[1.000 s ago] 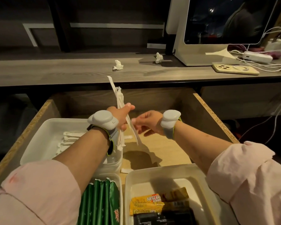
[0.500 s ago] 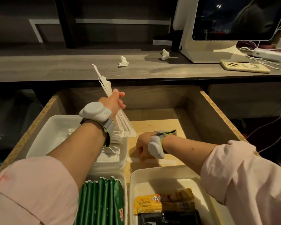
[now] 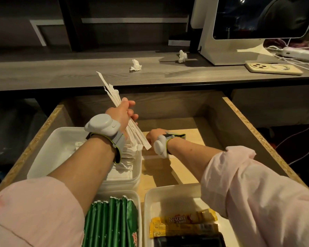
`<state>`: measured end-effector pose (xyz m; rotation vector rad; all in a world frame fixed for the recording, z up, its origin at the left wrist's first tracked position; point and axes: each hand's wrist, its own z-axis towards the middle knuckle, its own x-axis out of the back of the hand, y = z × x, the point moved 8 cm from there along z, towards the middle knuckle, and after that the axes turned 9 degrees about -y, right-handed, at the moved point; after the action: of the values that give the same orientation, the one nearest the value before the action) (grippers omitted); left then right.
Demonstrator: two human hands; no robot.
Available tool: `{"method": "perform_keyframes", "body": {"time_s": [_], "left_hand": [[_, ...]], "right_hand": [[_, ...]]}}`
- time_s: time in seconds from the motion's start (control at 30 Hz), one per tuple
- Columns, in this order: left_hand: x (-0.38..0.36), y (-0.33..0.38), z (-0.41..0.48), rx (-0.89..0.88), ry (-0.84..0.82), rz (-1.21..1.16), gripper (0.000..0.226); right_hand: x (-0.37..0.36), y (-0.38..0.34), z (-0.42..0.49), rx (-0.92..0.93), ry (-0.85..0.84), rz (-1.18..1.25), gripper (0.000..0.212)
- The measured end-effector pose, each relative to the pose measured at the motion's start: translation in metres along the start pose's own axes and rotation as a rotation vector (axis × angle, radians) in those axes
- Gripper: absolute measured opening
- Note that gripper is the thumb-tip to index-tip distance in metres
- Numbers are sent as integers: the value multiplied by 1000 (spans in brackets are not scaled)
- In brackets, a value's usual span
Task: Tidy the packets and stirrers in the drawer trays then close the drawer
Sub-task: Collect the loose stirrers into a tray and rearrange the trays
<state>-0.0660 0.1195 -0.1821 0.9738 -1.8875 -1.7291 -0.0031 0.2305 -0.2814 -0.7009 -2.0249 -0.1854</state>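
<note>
My left hand (image 3: 121, 114) is raised over the back-left white tray (image 3: 48, 157) and grips a bundle of paper-wrapped stirrers (image 3: 112, 94) that tilts up and to the left. More wrapped stirrers (image 3: 125, 168) lie in that tray. My right hand (image 3: 155, 135) is low on the wooden floor of the open drawer (image 3: 185, 139), knuckles up, its fingers hidden behind the bundle. One loose wrapped stirrer (image 3: 148, 157) lies flat on the drawer floor just in front of that wrist. Green packets (image 3: 112, 221) fill the front-left tray. Yellow Nescafe packets (image 3: 184, 221) and black packets (image 3: 187, 240) lie in the front-right tray (image 3: 168, 195).
The drawer's chipboard side walls (image 3: 248, 125) stand left and right. On the grey counter (image 3: 61, 73) above it lie two crumpled tissues (image 3: 136, 65), a phone (image 3: 273, 68), a white monitor (image 3: 239, 32) and cables (image 3: 300, 54).
My right hand left the stirrer bundle, dropped to the drawer floor and slid further back. My left hand has kept hold of the bundle, tilting it left.
</note>
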Motion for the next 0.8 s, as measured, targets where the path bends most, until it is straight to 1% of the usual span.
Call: {"method": "perform_keyframes", "body": {"time_s": [0.07, 0.13, 0.23, 0.33, 0.4, 0.5, 0.67, 0.77, 0.8], "left_hand": [[-2, 3, -2, -5, 4, -15, 35], [-7, 4, -4, -3, -7, -42, 35], [-20, 1, -9, 40, -51, -123, 33], [-26, -1, -12, 36, -78, -154, 32], [-27, -1, -14, 33, -97, -147, 32], [-26, -4, -16, 78, -122, -159, 32], [-22, -11, -19, 117, -124, -159, 28], [-24, -13, -19, 141, -141, -165, 24], [-25, -15, -18, 153, -150, -151, 22]], "right_hand": [[3, 19, -7, -47, -26, -69, 30], [8, 46, -27, -89, -13, -131, 29], [5, 77, -65, -88, -4, -75, 26], [-4, 67, -78, -37, -20, -73, 33], [-9, 53, -82, 0, -27, -75, 34], [-14, 50, -87, -32, -55, -48, 29], [-21, 57, -89, -90, -14, -194, 29], [-22, 64, -93, -122, -55, -168, 31], [-17, 67, -95, -118, -40, -121, 32]]}}
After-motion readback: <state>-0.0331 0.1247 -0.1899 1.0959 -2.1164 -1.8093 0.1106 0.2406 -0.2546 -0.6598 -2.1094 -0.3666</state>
